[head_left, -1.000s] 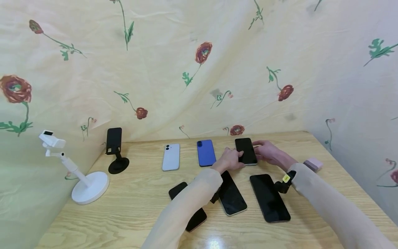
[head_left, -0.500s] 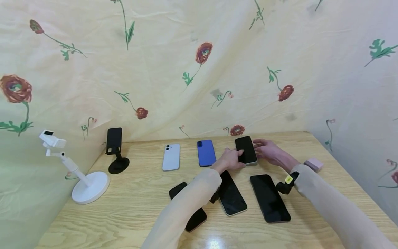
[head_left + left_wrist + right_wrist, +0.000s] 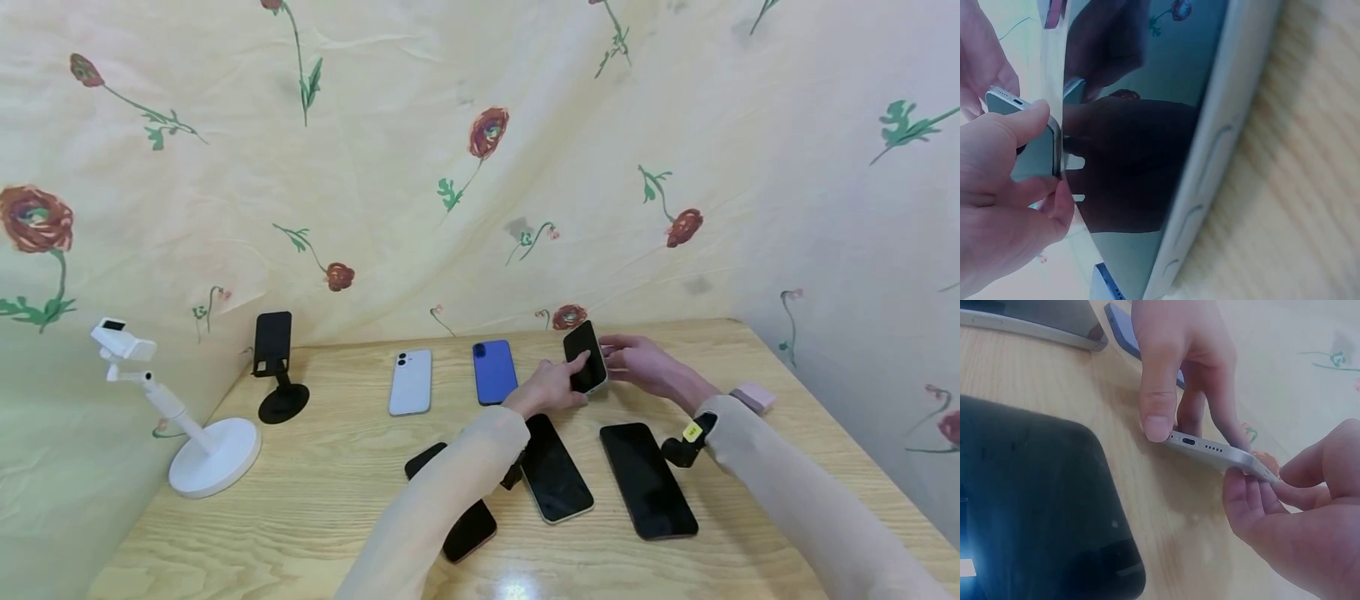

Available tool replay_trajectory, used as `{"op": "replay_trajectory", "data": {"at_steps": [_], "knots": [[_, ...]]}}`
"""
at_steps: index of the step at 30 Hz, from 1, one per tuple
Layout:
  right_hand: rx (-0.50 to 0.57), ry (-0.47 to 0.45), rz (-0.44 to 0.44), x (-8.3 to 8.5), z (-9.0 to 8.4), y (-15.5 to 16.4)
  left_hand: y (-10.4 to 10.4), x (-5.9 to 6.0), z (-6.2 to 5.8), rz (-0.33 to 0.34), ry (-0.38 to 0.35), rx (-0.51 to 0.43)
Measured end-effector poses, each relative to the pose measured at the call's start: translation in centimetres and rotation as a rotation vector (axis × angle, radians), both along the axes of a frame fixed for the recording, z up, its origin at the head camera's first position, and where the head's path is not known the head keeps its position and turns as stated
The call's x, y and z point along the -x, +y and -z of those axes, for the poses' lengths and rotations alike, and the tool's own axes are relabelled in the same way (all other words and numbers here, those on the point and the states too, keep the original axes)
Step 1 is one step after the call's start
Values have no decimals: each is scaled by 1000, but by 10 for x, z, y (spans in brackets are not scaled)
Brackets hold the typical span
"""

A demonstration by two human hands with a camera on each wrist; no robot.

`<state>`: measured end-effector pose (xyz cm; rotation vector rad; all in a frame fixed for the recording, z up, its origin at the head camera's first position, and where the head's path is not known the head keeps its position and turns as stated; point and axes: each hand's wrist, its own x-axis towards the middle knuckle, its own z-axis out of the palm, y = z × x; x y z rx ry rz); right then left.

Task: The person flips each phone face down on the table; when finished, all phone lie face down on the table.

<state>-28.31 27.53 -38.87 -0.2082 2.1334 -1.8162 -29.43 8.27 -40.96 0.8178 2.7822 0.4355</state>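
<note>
Both hands hold a black-screened phone [image 3: 585,357] with a silver frame at the back of the wooden table [image 3: 315,483]; it is tilted up off the wood. My left hand [image 3: 572,377] pinches its near left corner. My right hand [image 3: 611,357] pinches its right side. In the right wrist view the phone's bottom edge [image 3: 1210,450] with its port hangs above the wood, with the left hand's fingers [image 3: 1159,394] on one end and the right hand [image 3: 1254,487] at the other corner. The left wrist view shows the left hand [image 3: 1047,147] gripping the phone's corner [image 3: 1022,140].
A white phone [image 3: 410,382] and a blue phone [image 3: 494,372] lie face down at the back. Three dark-screened phones [image 3: 552,468] [image 3: 647,479] [image 3: 452,504] lie nearer me. A black stand [image 3: 273,367] and a white stand [image 3: 180,417] are at the left, and a small pink object [image 3: 753,397] at the right.
The black-screened phone lay flat under both hands a second ago; now it is lifted and tilted up between them. The other phones have not moved.
</note>
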Motion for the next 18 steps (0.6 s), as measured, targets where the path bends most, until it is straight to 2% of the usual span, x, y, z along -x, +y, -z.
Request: {"op": "replay_trajectory", "data": {"at_steps": [4, 11, 15, 18], "knots": [[28, -25, -25, -1, -4, -3, -2, 1, -2, 22, 0, -45], [41, -34, -67, -4, -9, -9, -7, -1, -7, 42, -42, -143], [53, -29, -95, -5, -9, -12, -13, -1, -10, 54, -92, -256], [67, -39, -94, -5, -8, -13, -17, 0, -12, 63, -163, -364]]}}
